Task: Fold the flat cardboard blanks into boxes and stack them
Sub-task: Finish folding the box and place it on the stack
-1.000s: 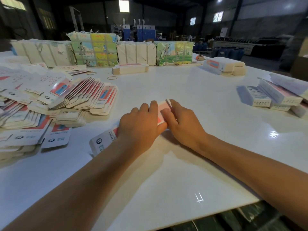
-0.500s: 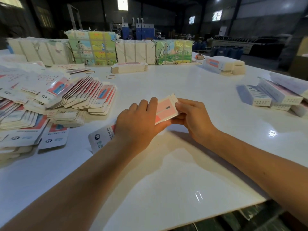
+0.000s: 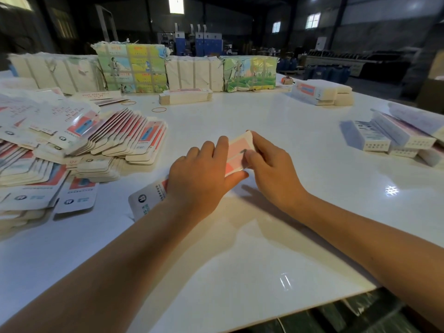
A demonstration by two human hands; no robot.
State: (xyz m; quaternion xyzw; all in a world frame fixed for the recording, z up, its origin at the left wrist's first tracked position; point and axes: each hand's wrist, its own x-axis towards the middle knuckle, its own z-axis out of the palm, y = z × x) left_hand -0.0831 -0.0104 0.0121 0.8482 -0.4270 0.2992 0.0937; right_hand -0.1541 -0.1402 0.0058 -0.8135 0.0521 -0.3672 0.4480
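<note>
At the middle of the white table both hands work one long cardboard blank, white with a pink and red panel. My left hand grips its middle, thumb underneath and fingers over the top. My right hand pinches the far end, fingers curled over the end flap. The blank's near end, white with a round logo, sticks out behind my left wrist. A fanned heap of flat blanks lies at the left. Folded boxes lie stacked at the right.
Strapped bundles of printed card line the back of the table. A small banded stack and rubber bands lie before them. More folded boxes sit at the back right. The table's front edge runs near my forearms.
The blank was pressed flat on the table a second ago; both hands have since lifted its far end, and my right hand's fingers have curled over that end.
</note>
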